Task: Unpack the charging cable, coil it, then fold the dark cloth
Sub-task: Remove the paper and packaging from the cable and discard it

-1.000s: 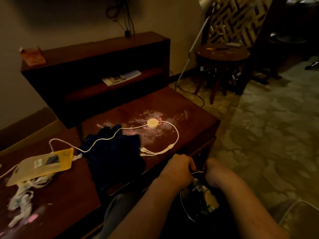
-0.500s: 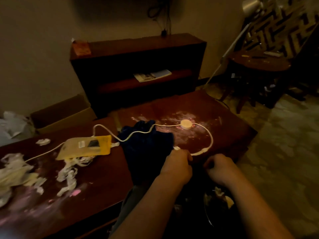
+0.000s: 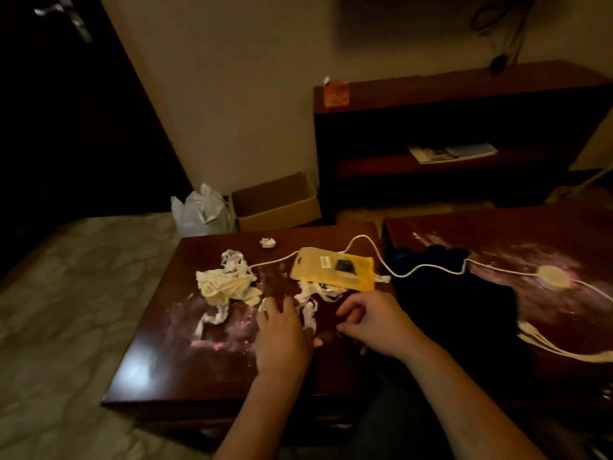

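One charging cable (image 3: 552,276): white, uncoiled, trailing from the paper scraps (image 3: 229,283) past the yellow packet (image 3: 335,268), over the dark cloth (image 3: 464,313) and across the right table (image 3: 564,234).
Dark cloth: a rumpled heap just beside my right hand (image 3: 378,323).
Right hand: low by the packet's near edge, fingers curled inward; whether they pinch anything I cannot tell.
Left hand (image 3: 282,336): palm down on the left table (image 3: 172,353), fingers fairly straight, slightly apart, tips on the scraps.
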A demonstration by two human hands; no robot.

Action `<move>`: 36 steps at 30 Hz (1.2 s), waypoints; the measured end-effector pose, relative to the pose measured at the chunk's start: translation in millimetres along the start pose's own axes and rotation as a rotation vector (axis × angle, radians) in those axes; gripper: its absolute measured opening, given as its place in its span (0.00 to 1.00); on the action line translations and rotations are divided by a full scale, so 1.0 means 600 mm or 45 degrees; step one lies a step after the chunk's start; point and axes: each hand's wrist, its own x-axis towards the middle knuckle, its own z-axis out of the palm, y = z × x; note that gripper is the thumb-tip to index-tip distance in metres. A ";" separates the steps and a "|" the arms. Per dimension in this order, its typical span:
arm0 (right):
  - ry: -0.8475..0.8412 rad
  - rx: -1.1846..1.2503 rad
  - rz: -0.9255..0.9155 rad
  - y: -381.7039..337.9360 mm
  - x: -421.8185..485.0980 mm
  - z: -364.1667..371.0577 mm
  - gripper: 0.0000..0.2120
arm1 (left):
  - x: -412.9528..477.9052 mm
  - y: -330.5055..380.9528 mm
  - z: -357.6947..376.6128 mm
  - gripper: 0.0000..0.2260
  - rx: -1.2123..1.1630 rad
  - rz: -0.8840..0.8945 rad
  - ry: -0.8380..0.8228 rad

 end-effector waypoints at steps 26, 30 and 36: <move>0.166 0.046 -0.314 0.002 -0.021 -0.023 0.20 | -0.018 0.053 -0.005 0.08 -0.447 0.401 0.140; 0.325 0.004 -0.250 0.024 -0.063 -0.090 0.07 | -0.027 0.140 -0.001 0.09 -0.509 0.478 0.082; 0.601 -0.210 0.202 0.166 -0.191 -0.232 0.05 | -0.078 0.361 0.062 0.07 -0.465 0.757 -0.314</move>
